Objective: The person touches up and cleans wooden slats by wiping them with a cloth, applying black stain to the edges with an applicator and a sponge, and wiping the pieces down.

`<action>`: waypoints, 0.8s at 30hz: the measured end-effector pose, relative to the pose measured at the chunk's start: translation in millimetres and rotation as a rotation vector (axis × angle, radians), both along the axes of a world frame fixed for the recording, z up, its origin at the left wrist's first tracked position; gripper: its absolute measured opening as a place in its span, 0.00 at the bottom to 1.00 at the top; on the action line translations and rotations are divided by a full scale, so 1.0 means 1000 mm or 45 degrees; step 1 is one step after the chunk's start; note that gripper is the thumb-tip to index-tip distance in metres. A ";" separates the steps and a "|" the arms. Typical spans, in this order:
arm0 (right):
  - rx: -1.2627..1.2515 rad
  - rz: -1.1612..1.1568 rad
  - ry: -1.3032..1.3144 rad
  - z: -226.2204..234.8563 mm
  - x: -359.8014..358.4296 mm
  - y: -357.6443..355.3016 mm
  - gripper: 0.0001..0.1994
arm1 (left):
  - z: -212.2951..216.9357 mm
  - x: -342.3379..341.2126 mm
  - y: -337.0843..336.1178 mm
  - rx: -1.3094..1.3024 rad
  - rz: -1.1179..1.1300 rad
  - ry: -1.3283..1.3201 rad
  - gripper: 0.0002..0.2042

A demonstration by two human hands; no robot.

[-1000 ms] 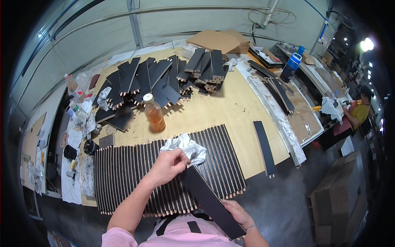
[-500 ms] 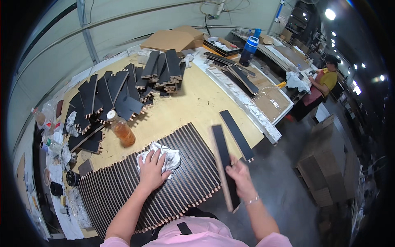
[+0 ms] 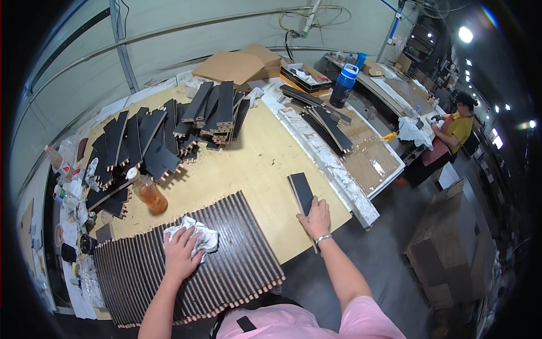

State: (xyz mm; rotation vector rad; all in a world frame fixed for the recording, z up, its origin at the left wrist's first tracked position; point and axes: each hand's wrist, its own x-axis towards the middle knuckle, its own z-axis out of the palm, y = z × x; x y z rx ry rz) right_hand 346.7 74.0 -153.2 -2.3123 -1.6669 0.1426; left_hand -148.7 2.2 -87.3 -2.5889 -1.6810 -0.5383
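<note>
Many narrow black slats with pale peg ends stand packed side by side in a wide row [image 3: 243, 243] on the table's near side. On top of them my left hand [image 3: 182, 251] presses a crumpled white cloth [image 3: 204, 238], fingers curled over it. To the right, my right hand [image 3: 316, 219] grips a black wooden board [image 3: 301, 189] near the table's right edge; its pale side edge shows. Whether a second board lies under it I cannot tell. Beyond the row stands a bottle of orange-brown liquid [image 3: 149, 194].
Loose black boards lie in piles [image 3: 217, 113] across the table's far left. A white-edged panel [image 3: 370, 161] holds more boards and a blue bottle [image 3: 343, 87]. Plastic bottles and small pots crowd the left edge. A large carton [image 3: 449, 243] and a person in yellow [image 3: 460, 130] are at right.
My right hand has lowered the upright board onto the table's right side, where another board lay alone. My left hand and the cloth have shifted left along the slats. The view has turned slightly.
</note>
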 end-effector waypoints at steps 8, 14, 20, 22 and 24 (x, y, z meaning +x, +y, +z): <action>0.175 0.349 -0.011 0.030 0.044 0.012 0.42 | 0.040 0.077 -0.025 0.007 0.309 -0.047 0.26; 0.023 0.752 0.856 0.001 -0.045 -0.034 0.34 | -0.029 0.086 -0.015 -0.072 0.486 -0.058 0.26; -0.112 0.751 1.096 -0.021 -0.057 -0.040 0.26 | -0.041 0.091 -0.012 0.111 0.501 -0.104 0.18; -0.186 0.589 1.140 -0.015 -0.046 -0.032 0.22 | -0.041 0.087 -0.014 0.166 0.491 -0.093 0.17; -0.340 0.397 1.451 -0.002 -0.031 -0.032 0.20 | -0.055 0.068 -0.018 0.092 0.597 -0.290 0.18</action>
